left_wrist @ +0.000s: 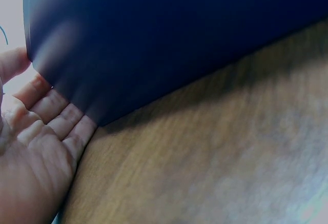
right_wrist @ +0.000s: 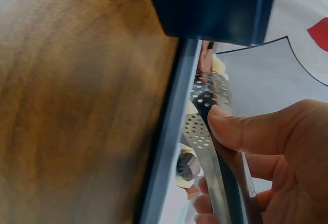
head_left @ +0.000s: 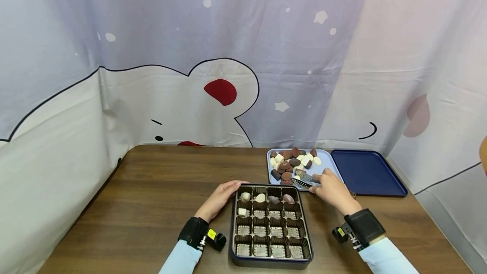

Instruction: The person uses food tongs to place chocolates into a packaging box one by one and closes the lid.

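A dark blue box (head_left: 272,262) with a brown compartment insert (head_left: 261,221) stands on the table. Its back row holds several egg-shaped sweets (head_left: 260,198), pale, grey and pinkish; a white square piece (head_left: 242,212) sits in the second row's left compartment. My left hand (head_left: 217,201) rests against the box's left side, fingers laid along the wall in the left wrist view. My right hand (head_left: 334,191) holds perforated metal tongs (right_wrist: 200,131) between thumb and fingers. The tongs' tips are among chocolates (head_left: 286,166) on a light blue tray (head_left: 330,165); whether they grip a piece, I cannot tell.
A dark blue tray (head_left: 369,172) lies at the back right, beside the light blue one. The wooden table (head_left: 160,189) extends to the left of the box. A patterned curtain (head_left: 289,54) hangs behind the table.
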The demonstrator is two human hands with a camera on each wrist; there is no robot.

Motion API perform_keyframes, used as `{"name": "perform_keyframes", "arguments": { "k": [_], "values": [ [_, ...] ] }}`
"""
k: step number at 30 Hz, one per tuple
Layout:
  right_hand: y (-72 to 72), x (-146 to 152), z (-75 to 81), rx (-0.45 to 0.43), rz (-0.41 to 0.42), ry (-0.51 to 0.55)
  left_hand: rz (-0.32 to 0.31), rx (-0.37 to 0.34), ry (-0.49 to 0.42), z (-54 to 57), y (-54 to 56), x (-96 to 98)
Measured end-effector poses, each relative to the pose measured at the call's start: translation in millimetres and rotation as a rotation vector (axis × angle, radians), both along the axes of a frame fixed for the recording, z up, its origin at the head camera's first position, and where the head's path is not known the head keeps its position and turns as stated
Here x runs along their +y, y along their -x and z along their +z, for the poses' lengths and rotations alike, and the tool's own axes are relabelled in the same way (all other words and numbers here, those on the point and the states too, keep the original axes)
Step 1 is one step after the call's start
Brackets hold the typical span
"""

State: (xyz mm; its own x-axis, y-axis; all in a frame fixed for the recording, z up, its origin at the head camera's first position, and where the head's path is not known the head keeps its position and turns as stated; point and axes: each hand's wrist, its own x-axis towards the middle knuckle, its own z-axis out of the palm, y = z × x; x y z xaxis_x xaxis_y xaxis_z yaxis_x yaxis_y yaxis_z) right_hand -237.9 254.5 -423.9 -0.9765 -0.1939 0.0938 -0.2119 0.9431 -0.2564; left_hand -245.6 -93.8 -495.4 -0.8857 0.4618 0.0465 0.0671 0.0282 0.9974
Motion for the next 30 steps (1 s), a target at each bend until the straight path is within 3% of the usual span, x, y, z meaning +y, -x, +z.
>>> {"name": "perform_keyframes", "arguments": {
  "k": [6, 14, 24, 30],
  "values": [
    [1.1, -0.3, -8.3, 0.056, 0.015, -0.019, -0.002, 0.024, -0.004, -0.9, 0.4, 0.4],
    [-2.5, 0.3, -11.0, 0.094, 0.020, -0.006, 0.008, -0.008, 0.010, -1.3, 0.4, 0.6],
    [-14.4, -1.1, 13.1, 0.138, 0.024, 0.074, 0.007, -0.011, 0.007, -0.4, 0.7, 1.2],
    [-29.7, -13.3, 33.1, 0.167, 0.073, 0.135, 0.002, 0.001, 0.008, -1.6, 0.6, 0.5]
  ]
}}
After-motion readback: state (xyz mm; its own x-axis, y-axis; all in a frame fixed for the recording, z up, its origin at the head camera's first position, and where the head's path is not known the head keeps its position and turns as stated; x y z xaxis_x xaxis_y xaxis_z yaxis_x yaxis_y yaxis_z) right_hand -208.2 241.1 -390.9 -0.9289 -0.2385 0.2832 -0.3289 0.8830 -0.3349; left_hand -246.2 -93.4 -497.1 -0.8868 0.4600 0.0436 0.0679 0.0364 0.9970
